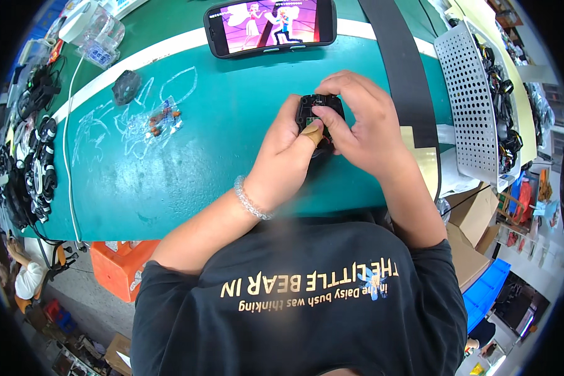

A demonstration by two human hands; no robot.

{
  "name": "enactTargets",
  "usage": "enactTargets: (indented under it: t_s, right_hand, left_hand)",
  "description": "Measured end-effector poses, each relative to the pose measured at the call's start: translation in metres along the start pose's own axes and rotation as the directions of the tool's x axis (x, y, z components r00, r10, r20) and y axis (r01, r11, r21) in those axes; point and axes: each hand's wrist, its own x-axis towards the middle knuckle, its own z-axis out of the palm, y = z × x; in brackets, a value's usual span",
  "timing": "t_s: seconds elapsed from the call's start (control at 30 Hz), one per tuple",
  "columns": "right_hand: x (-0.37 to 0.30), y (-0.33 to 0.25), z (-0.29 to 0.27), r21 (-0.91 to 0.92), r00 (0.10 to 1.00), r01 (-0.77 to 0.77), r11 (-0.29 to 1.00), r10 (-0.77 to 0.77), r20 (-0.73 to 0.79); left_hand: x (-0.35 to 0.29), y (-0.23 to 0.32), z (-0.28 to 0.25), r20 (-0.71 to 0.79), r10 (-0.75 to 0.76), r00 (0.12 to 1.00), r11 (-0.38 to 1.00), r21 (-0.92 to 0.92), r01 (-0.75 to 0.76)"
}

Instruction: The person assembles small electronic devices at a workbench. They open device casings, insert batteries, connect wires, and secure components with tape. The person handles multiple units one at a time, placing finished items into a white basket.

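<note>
Hands both clamped on small black plastic housing over green desk: left hand thumb pressing, right hand gripping top; phone beyond.

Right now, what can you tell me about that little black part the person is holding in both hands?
The small black part looks like a moulded plastic housing, roughly square, with a pale green patch showing in its open middle. It is held just above the green table, pinched between the left hand and the right hand. Fingers hide its sides and underside.
</note>
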Motion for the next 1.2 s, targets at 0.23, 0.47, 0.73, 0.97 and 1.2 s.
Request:
enactTargets:
  t_s: [0.23,0.47,0.73,0.97,1.2]
  right_hand:
    - [0.001,0.002,-0.004,-0.042,0.996,0.075,0.996,-0.073,0.048]
    - [-0.001,-0.001,-0.009,-0.083,0.991,0.097,0.992,-0.089,0.098]
    - [-0.003,-0.011,-0.02,0.373,0.967,-0.232,0.898,0.17,0.192]
    - [-0.019,-0.015,-0.003,0.568,0.98,-0.172,0.805,0.196,0.02]
    - [-0.029,-0.025,0.011,0.827,0.952,-0.171,0.536,0.307,-0.003]
  left_hand:
    - [-0.002,0.004,0.002,0.02,-0.063,0.998,0.998,-0.007,0.063]
    - [-0.002,0.002,0.005,0.026,-0.056,0.998,0.998,-0.016,0.057]
    - [-0.006,0.008,0.009,0.038,0.167,0.985,0.96,0.22,-0.171]
    - [-0.007,0.006,0.004,0.11,0.331,0.937,0.82,0.458,-0.344]
    - [-0.008,0.005,0.001,0.195,0.473,0.859,0.64,0.595,-0.487]
